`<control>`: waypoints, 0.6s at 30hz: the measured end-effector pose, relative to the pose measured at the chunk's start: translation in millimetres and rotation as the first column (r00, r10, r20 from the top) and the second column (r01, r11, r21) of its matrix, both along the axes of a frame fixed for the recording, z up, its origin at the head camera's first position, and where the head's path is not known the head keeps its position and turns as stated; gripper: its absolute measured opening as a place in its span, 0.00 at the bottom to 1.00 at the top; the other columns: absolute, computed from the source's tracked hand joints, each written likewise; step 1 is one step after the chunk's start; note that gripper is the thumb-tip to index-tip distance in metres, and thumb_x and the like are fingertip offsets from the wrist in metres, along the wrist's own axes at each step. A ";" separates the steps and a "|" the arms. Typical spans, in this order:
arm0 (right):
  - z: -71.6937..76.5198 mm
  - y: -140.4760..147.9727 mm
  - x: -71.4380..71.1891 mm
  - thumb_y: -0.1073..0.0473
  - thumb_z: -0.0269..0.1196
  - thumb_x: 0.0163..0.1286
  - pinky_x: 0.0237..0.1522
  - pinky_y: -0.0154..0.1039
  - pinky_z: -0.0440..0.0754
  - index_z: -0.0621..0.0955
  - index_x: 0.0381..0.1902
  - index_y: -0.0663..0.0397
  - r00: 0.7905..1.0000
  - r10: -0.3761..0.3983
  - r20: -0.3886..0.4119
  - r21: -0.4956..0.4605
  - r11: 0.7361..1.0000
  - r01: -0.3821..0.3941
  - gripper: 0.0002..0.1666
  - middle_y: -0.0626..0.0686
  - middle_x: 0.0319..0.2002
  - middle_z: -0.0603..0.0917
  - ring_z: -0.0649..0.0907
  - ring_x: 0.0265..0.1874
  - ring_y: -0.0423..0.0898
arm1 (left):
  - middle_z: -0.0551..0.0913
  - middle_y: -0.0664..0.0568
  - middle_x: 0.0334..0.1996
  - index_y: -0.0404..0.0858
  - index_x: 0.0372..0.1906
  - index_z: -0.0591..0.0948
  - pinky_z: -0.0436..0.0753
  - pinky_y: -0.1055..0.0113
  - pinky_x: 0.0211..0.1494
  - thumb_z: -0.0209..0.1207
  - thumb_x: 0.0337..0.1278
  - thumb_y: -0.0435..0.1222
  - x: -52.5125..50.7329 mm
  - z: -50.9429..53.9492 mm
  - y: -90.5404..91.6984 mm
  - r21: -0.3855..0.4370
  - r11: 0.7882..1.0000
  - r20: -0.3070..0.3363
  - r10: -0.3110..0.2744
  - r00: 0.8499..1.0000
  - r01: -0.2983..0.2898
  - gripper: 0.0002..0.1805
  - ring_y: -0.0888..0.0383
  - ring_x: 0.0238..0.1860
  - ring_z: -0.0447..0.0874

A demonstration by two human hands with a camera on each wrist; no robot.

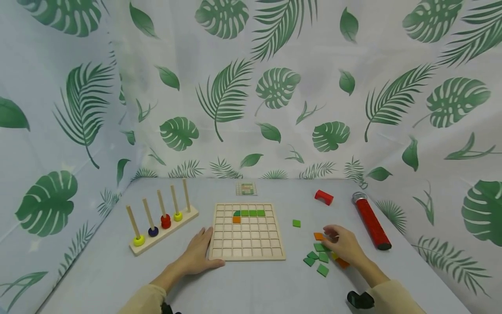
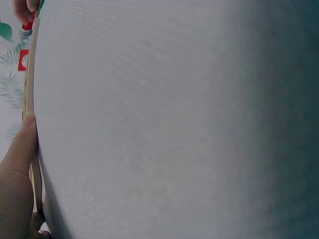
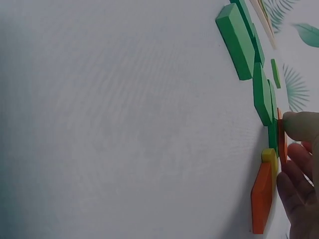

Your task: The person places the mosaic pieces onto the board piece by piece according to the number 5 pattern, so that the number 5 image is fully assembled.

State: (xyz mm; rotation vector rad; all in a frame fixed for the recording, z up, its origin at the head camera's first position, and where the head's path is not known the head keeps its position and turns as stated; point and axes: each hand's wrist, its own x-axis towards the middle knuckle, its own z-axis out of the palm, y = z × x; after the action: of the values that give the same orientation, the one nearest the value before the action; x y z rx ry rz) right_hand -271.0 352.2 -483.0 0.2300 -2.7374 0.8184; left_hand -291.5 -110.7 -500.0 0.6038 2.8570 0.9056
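My left hand [image 1: 198,253] rests beside a wooden grid board [image 1: 248,241], fingers fairly straight along its left edge and thumb by the front corner. In the left wrist view, the thumb [image 2: 20,149] touches the board's edge. The board carries a row of green tiles [image 1: 252,213], a rounded dark green piece [image 1: 237,213] and an orange tile [image 1: 236,220]. Over scattered tiles at the right, my right hand [image 1: 345,244] pinches another orange tile [image 3: 282,139] between thumb and fingers. Under and near it lie green tiles [image 1: 323,270], a yellow piece [image 3: 269,155] and a further orange tile [image 3: 261,199].
A peg stand [image 1: 164,235] with coloured rings stands left of the board. Behind the board lies a small pattern card [image 1: 246,189]. One green tile [image 1: 296,223] lies apart. Farther right are a red arch block [image 1: 323,197] and a red microphone-like tube [image 1: 372,222].
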 end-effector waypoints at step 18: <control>5.0 -7.8 2.0 0.66 0.67 0.58 0.42 0.45 0.83 0.79 0.49 0.63 0.999 -0.036 -0.021 -0.026 0.999 0.036 0.20 0.55 0.40 0.83 0.82 0.38 0.50 | 0.53 0.34 0.71 0.29 0.72 0.50 0.48 0.44 0.71 0.67 0.40 0.61 3.0 3.1 0.5 0.011 1.000 -0.009 -0.008 1.000 0.008 0.63 0.39 0.72 0.44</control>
State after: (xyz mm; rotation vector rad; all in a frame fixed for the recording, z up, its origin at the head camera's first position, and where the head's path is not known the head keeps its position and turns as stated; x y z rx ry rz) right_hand -269.0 344.4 -478.1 0.1826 -2.7013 0.8363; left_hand -288.5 -110.2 -496.9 0.6219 2.8569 0.9205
